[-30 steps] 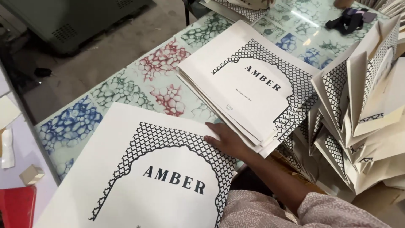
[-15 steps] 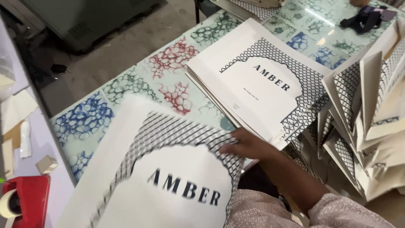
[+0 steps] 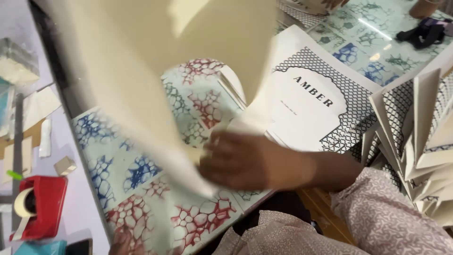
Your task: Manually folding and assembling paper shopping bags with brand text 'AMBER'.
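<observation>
A large cream sheet is lifted off the table, its blank back facing me, blurred with motion. My right hand grips its lower edge over the table's near side. Only the fingers of my left hand show at the bottom edge, next to the sheet's lower corner; blur hides whether they hold it. Just right of my right hand lies a stack of printed sheets, white with a black lattice arch.
The table has a glass top with blue, red and green patterns. Folded paper bags stand packed at the right. A red tape dispenser and paper scraps sit at the left. A black object lies far right.
The printed sheet that lay flat near me has been lifted and turned over, so its blank back now fills the upper left. My right hand slid left along its edge.
</observation>
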